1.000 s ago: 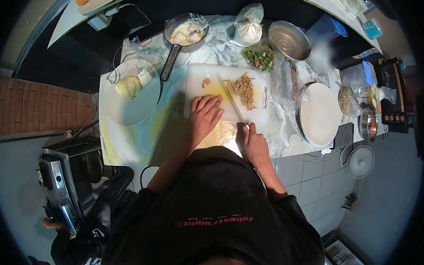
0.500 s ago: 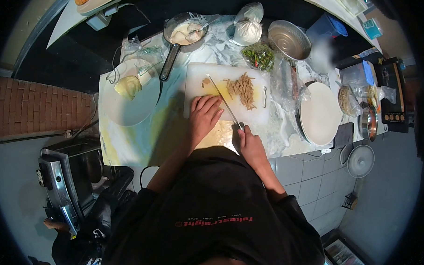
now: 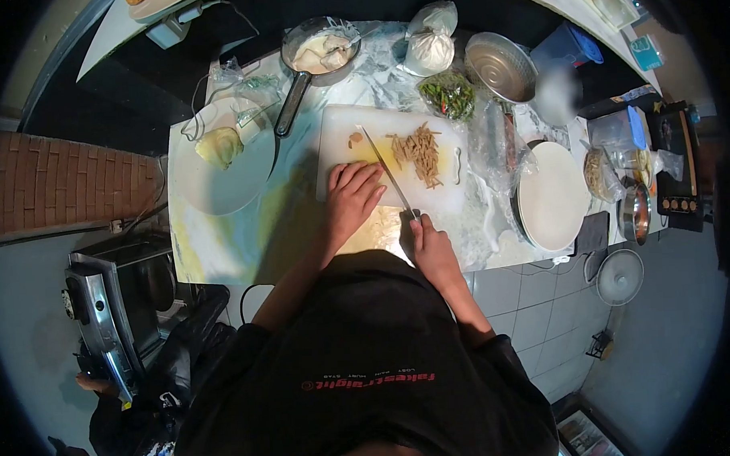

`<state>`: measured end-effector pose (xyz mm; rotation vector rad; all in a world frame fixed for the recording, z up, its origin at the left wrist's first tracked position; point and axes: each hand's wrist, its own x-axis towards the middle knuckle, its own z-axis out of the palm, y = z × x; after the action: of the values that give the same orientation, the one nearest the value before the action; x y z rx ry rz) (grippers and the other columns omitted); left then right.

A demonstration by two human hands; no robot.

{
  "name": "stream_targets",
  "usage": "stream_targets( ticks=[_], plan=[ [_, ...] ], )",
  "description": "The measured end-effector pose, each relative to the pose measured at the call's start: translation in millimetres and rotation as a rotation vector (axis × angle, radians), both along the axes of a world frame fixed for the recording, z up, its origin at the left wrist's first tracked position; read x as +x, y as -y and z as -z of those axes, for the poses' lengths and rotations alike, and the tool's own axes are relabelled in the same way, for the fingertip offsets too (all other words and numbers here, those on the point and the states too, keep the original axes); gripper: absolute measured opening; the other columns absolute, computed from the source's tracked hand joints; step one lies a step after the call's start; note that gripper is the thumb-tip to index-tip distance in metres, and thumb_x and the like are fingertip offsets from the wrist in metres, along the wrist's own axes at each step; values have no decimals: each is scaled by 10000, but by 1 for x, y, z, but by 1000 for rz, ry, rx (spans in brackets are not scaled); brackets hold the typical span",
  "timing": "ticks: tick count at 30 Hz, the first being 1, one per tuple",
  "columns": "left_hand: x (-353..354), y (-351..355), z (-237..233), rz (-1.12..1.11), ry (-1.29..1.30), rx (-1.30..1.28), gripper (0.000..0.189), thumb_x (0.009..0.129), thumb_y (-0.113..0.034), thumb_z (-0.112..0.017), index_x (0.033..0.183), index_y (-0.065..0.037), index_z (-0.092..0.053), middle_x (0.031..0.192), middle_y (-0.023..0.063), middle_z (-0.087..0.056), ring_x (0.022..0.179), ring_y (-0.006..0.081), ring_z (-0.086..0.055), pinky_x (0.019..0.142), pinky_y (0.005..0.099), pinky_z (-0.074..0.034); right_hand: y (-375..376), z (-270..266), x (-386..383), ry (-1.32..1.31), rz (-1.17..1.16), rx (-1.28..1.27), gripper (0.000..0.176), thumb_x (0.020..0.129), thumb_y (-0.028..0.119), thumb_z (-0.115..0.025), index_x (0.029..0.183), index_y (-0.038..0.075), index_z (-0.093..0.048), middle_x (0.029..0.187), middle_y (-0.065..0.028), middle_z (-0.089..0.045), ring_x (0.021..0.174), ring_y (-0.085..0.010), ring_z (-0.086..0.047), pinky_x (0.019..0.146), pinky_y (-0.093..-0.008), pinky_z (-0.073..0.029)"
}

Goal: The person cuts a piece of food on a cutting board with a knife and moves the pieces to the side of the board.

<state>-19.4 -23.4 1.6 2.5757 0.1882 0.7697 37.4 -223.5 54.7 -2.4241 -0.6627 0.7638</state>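
A white cutting board (image 3: 337, 123) lies on the table in front of me. My left hand (image 3: 354, 198) rests on its left part, fingers pressed together beside the blade; whatever is beneath them is hidden. In my right hand (image 3: 434, 250), at the board's near edge, is the handle of a knife (image 3: 387, 168). Its long blade slants away to the left, close to my left fingertips. Right of the blade sits a pile of thin brown food strips (image 3: 423, 155). A couple of small brown pieces (image 3: 355, 138) lie left of the knife tip.
Left stands a large plate (image 3: 207, 193) with a pale leafy vegetable (image 3: 220, 147). Behind are a pan (image 3: 295, 102), a tied bag of white powder (image 3: 430, 53), bagged green chillies (image 3: 449, 96) and a metal bowl (image 3: 500, 66). White plates (image 3: 553, 197) stand right. Another person's hand (image 3: 97, 384) shows lower left.
The knife blade has swung slightly to the right at its tip. Both my hands stay in nearly the same place, and the view has shifted a little.
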Motion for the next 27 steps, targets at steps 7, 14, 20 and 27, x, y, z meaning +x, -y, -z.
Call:
stream_targets(
  ticks=[7,14,20,27],
  plan=[
    [0,-1,4,-9,-7,0,309,868,-188,-705,1145,-51,-706,1205,19,-678,1168,207,-567,1021,410,-367,-1,-1,3,-13,22,12,420,1073,334,-386,1136,-43,-560,754,-332,-629,776,-533,-617,674,-574,-483],
    [2,0,3,-13,25,4,299,860,-183,-711,1128,-51,-713,1184,18,-685,1148,206,-577,1012,409,-372,-4,9,5,-6,3,-16,419,1070,352,-376,1126,-25,-553,769,-335,-641,773,-532,-630,673,-587,-502],
    [0,2,-3,-26,10,45,301,855,-170,-710,1129,-45,-701,1184,23,-678,1138,213,-579,1006,408,-383,-6,5,-3,171,-9,-122,390,1063,363,-386,1116,7,-538,709,-311,-643,692,-507,-652,604,-577,-531],
    [10,2,-6,-14,15,25,218,855,-155,-698,1051,-59,-699,1116,33,-682,1093,215,-593,1012,414,-379,7,3,1,218,57,-137,414,1063,390,-391,1138,6,-526,707,-330,-629,720,-525,-637,618,-591,-512]
  ],
)
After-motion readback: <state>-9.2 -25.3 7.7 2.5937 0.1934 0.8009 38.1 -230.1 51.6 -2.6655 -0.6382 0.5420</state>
